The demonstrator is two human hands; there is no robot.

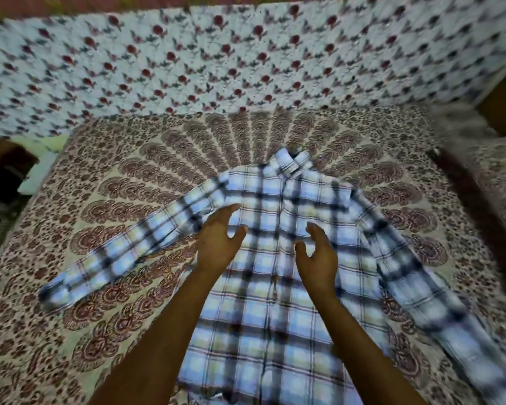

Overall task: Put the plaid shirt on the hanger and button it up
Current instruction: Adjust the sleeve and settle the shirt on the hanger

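Note:
A blue, white and black plaid shirt (275,302) lies front-up on the bed, collar (292,160) at the far end and both sleeves spread out to the sides. Its front placket runs down the middle and looks closed. My left hand (218,244) hovers over the shirt's chest by the left armpit, fingers straight and relaxed. On the other side of the placket, my right hand (317,254) is held over the chest with its fingers loosely bent. Neither hand holds anything. No hanger is in view. The whole frame is blurred.
The bed is covered by a cream sheet with a maroon mandala print (129,200). Behind it lies a white cloth with red flowers (216,68). A dark gap (3,185) opens at the bed's left edge, and a dark wooden edge (465,194) runs on the right.

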